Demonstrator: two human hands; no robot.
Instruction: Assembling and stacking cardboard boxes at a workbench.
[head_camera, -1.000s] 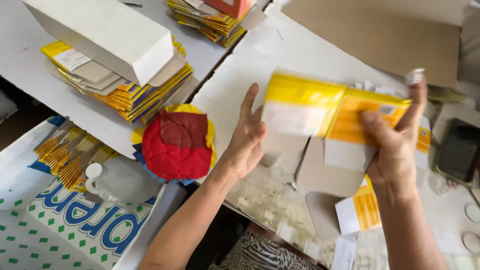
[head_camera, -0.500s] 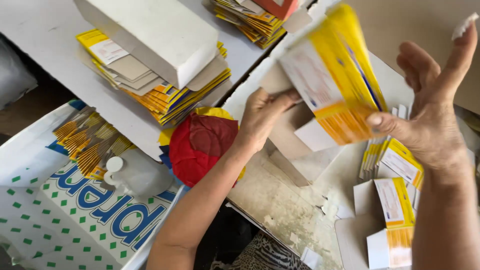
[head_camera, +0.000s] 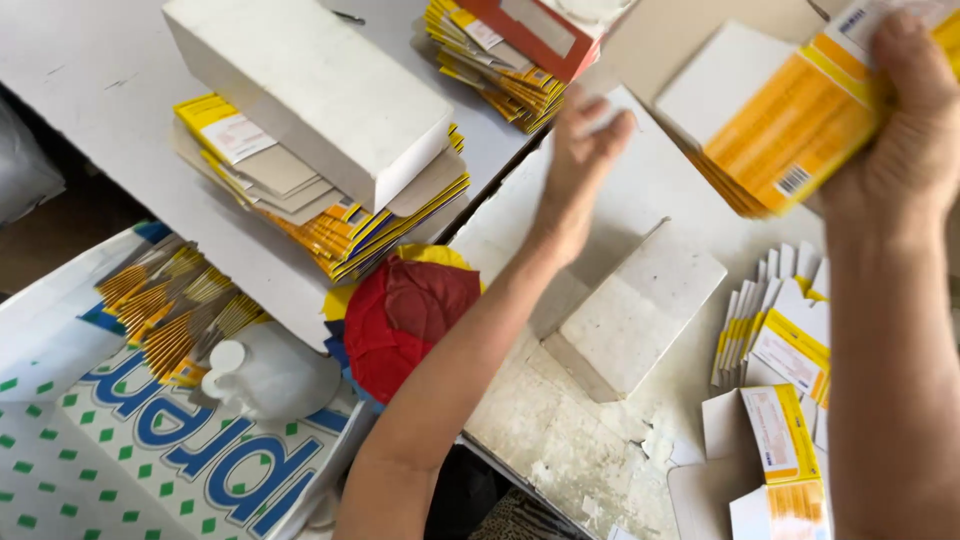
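My right hand (head_camera: 915, 130) grips a stack of flat yellow-and-white cartons (head_camera: 785, 125), lifted at the upper right. My left hand (head_camera: 580, 165) hovers with fingers apart over the white table (head_camera: 640, 190), holding nothing, blurred by motion. It is just left of the lifted stack and above a grey-white block (head_camera: 640, 305) lying on the table. More flat cartons (head_camera: 775, 335) lie fanned out at the right under my right forearm.
A white box (head_camera: 310, 95) rests on a pile of flat yellow cartons (head_camera: 340, 225) at the upper left. Another pile (head_camera: 495, 60) sits at top centre. A red and yellow round object (head_camera: 400, 310), a white bottle (head_camera: 265, 375) and a printed bag (head_camera: 150, 460) lie lower left.
My right hand has raised the carton stack up and to the right. My left hand has come off the stack and now hovers open over the table.
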